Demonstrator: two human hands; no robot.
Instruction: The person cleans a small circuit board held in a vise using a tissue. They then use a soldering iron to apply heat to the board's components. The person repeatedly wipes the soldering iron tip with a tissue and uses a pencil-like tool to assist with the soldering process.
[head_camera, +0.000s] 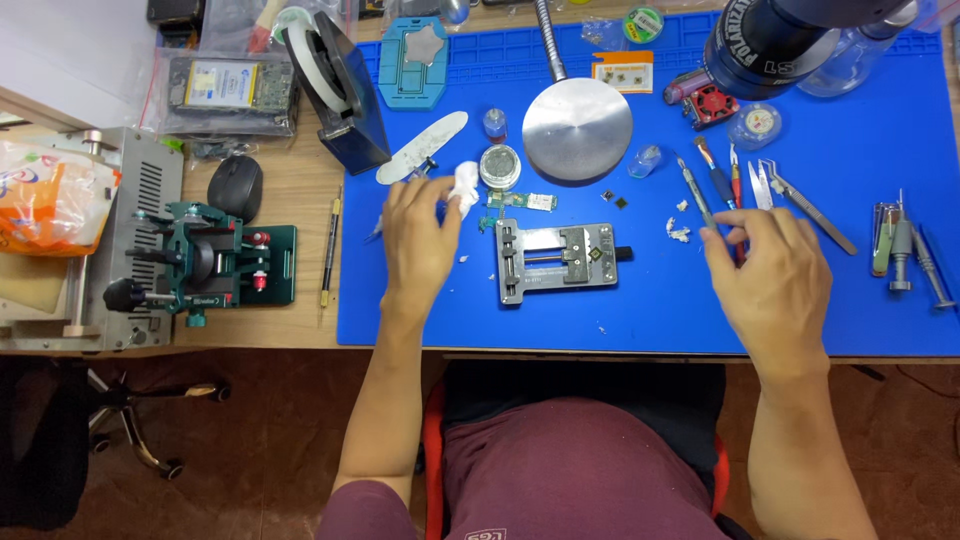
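The large black lens housing (790, 40) of the microscope is cut off by the far edge and covers part of the bottle and clutter behind it, so those stay hard to read. The tiny chips (613, 199) on the blue mat (640, 300) are too small to identify, and the small green circuit board (528, 202) is partly screened by the left fingers.

The left hand (420, 245) rests palm down on the mat, its fingertips pinching a crumpled white wipe (463, 188) at the far end of the hand; the grip is closed on that wipe. Just right of the wipe sits a small round tin (500, 167), and nearer, to the right of the hand, lies the metal board holder (557, 262), untouched.

The right hand (775, 275) lies further right on the desk, fingers curled over a slim tool (700, 200) whose metal shaft runs out past the fingertips toward the far left. The hand hides the tool's near end, so I cannot tell whether the fingers truly clamp it or only lie on it. Tweezers (805, 205) lie just beyond the knuckles.
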